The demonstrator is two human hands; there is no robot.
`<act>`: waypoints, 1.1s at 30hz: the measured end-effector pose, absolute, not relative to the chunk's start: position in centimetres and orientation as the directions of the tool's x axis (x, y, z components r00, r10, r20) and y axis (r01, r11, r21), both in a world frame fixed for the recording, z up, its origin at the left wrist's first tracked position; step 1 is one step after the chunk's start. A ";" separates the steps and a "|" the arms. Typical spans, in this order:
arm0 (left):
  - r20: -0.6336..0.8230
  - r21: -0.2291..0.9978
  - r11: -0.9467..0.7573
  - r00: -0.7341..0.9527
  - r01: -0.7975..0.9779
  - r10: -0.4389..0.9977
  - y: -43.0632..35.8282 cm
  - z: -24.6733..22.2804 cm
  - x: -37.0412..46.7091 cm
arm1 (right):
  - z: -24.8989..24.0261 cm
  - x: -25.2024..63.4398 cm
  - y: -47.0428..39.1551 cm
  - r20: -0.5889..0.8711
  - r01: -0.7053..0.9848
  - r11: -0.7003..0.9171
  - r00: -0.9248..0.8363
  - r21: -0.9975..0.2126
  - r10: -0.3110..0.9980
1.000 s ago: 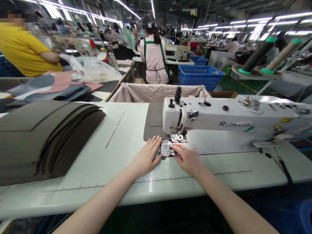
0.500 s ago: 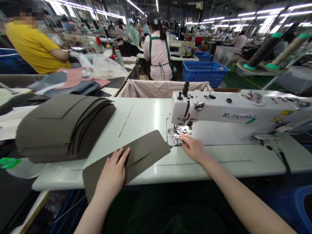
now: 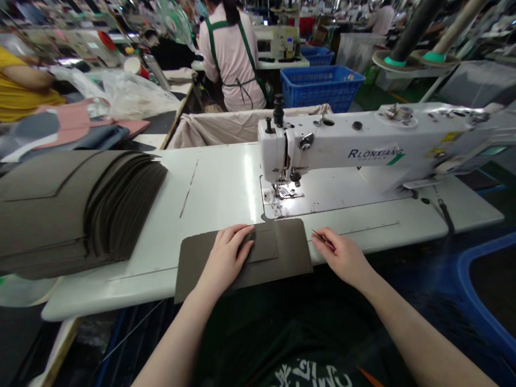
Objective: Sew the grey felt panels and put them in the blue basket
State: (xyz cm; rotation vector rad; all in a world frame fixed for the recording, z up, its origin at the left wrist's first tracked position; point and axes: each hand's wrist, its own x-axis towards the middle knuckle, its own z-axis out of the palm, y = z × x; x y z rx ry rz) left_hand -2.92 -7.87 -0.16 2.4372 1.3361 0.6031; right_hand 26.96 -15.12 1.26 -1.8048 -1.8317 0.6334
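Grey panel (image 3: pixel 278 258) lies flat at lower centre, on table (image 3: pixel 226 183) front edge, overhanging slightly. Left hand (image 3: pixel 223 258) flat on it, fingers spread, pinning it. Right hand (image 3: pixel 344 258), right of panel, pinched on thin tool (image 3: pixel 321 238), likely snips. Sewing machine (image 3: pixel 363 150) directly above; grey stack (image 3: pixel 72 204) at left.

Person, seen from the head camera. Left hand (image 3: pixel 223 258): bare, no glove, ring or watch visible; forearm bare, no sleeve in view. Right hand (image 3: pixel 344 258): bare, likewise unadorned; forearm bare to the frame edge. Torso: dark garment (image 3: pixel 306 355), white printed lettering and an orange mark low on its front.
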 end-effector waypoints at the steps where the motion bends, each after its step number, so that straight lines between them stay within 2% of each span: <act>1: 0.197 0.481 -0.516 0.486 0.709 0.851 -7.3 0.2 -2.3 | 1.2 26.8 -15.5 0.003 0.792 0.006 -0.005 -0.611 1.000; 5: 0.071 0.595 -0.472 0.542 0.651 0.837 -4.9 0.5 -0.4 | 1.0 25.5 -14.9 -0.004 0.863 0.044 -0.053 -0.504 0.999; 10: 0.049 0.604 -0.455 0.539 0.655 0.841 -3.2 -0.4 1.0 | 1.0 23.4 -12.4 0.041 0.925 0.133 -0.127 -0.357 0.991; 14: 0.065 0.613 -0.454 0.531 0.647 0.845 -3.4 -0.7 1.5 | 0.8 22.1 -11.3 0.032 0.924 0.166 -0.166 -0.343 0.986; 19: 0.091 0.629 -0.453 0.519 0.632 0.850 -3.5 -1.0 2.0 | 0.5 21.4 -11.0 -0.019 0.932 0.130 -0.144 -0.338 0.989; 25: 0.080 0.661 -0.423 0.503 0.619 0.860 -3.5 -0.8 1.6 | 0.8 20.9 -11.3 -0.029 0.912 0.123 -0.146 -0.392 0.989; 31: 0.062 0.688 -0.444 0.563 0.574 0.824 -3.3 -0.5 1.3 | 1.3 21.4 -11.3 -0.039 0.965 0.015 -0.026 -0.263 0.999; 33: 0.060 0.690 -0.434 0.552 0.579 0.831 -3.2 -0.6 1.6 | 1.4 21.7 -11.4 -0.042 0.966 0.004 -0.015 -0.257 0.999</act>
